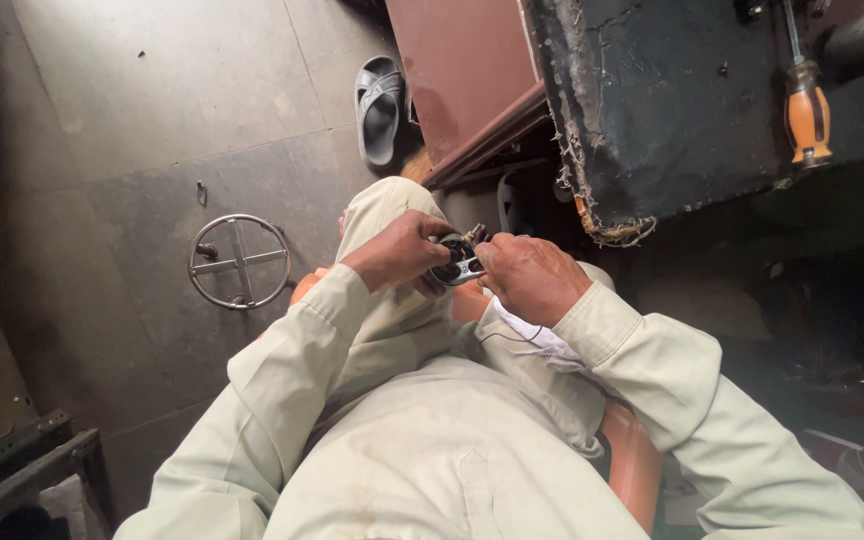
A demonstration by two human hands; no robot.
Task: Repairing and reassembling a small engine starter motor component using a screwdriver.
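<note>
I sit on an orange stool (632, 455) in pale work clothes. My left hand (397, 252) and my right hand (530, 278) meet over my lap and both grip a small dark metal part (459, 260) with shiny fittings. The left fingers curl around its left side, the right fingers pinch its right end. Much of the part is hidden under the fingers.
A round metal ring with a cross brace (239, 262) lies on the stone floor at left. A grey sandal (380, 108) rests near a brown panel (462, 70). An orange-handled screwdriver (808, 115) lies on the worn black bench (672, 100) ahead. A dark metal frame (22, 475) stands at lower left.
</note>
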